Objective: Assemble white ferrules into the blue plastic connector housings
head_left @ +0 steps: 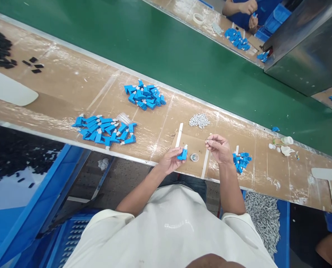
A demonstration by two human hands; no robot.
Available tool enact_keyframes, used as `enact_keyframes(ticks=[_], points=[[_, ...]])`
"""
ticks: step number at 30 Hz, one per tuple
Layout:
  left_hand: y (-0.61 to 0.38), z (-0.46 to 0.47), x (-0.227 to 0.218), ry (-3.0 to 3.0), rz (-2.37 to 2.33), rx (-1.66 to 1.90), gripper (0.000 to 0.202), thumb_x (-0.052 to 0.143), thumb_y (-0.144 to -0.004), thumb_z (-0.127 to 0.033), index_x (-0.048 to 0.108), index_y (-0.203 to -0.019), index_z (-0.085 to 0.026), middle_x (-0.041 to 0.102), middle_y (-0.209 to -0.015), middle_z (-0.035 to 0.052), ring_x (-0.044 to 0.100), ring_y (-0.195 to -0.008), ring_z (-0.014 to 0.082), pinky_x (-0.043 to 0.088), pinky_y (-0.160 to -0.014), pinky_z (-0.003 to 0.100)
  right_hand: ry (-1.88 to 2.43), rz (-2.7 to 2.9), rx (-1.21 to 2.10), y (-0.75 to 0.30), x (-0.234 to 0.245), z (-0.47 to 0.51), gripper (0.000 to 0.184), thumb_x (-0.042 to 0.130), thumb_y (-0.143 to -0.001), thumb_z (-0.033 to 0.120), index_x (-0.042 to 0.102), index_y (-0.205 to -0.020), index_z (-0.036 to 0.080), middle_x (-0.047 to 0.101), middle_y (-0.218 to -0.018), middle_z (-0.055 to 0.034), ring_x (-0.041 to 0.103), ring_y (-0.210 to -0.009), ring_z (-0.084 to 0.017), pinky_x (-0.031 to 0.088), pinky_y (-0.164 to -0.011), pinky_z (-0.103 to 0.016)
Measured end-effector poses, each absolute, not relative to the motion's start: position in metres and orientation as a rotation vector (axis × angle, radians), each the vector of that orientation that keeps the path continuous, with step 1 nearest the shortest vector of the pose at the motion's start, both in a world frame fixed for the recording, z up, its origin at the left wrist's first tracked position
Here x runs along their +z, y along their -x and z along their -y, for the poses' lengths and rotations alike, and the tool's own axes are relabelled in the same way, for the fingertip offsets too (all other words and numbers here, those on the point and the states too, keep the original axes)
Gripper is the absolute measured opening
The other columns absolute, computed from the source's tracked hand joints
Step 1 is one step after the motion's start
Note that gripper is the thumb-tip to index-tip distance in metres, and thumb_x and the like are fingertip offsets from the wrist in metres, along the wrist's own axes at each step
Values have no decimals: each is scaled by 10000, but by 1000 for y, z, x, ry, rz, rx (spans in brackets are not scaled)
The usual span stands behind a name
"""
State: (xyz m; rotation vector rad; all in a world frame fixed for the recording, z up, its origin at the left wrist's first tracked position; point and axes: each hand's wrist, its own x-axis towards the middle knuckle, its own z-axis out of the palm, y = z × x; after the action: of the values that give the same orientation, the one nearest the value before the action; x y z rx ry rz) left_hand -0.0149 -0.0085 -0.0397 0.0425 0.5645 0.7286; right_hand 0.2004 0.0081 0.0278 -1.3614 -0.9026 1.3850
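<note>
Heap of blue parts [104,128] sits left on the bench [71,78], left hand [169,160] grips a blue piece [182,154] near-side, clear cup [194,158] next, right hand [221,149] pinching some tiny bit [207,142]. Fitting step, I'd guess; next move calls for steady lining-up.

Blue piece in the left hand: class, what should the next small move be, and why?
Probably bring the right hand toward the blue piece: the left hand holds that piece with its white tip exposed, while the right hand's fingers, apart from it, seem to pinch a small part too tiny to identify.
</note>
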Motion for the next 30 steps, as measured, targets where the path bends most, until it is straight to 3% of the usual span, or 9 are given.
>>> enact_keyframes(ticks=[12,20,25,30], points=[[5,16,-12,-115,-540,744,205,815,-720,-197,655,-820,-119,671,-715,38,618,-589,103,500,-497,178,1331,886,1431,-175,46,23,398,936,-608,494,714,-756,199,761,-708,-25,701,-572,-129,580,-513,-209],[10,25,-5,-129,-558,715,191,783,-748,-204,629,-823,-119,655,-696,42,578,-548,97,459,-465,181,1359,942,1281,-166,50,47,271,899,-646,404,734,-733,208,710,-594,2,649,-486,-133,548,-456,-233],[11,30,-2,-151,-540,714,282,846,-678,-240,636,-812,-110,632,-697,23,548,-534,84,472,-484,192,1314,936,1261,-159,53,60,228,889,-674,389,790,-783,215,745,-666,-17,678,-523,-145,570,-479,-254],[12,34,-2,-141,-556,693,273,837,-695,-233,634,-828,-110,605,-672,15,558,-527,95,463,-479,194,1297,904,1263,-153,60,68,231,906,-665,391,784,-756,217,725,-622,-10,674,-500,-148,567,-459,-250]])
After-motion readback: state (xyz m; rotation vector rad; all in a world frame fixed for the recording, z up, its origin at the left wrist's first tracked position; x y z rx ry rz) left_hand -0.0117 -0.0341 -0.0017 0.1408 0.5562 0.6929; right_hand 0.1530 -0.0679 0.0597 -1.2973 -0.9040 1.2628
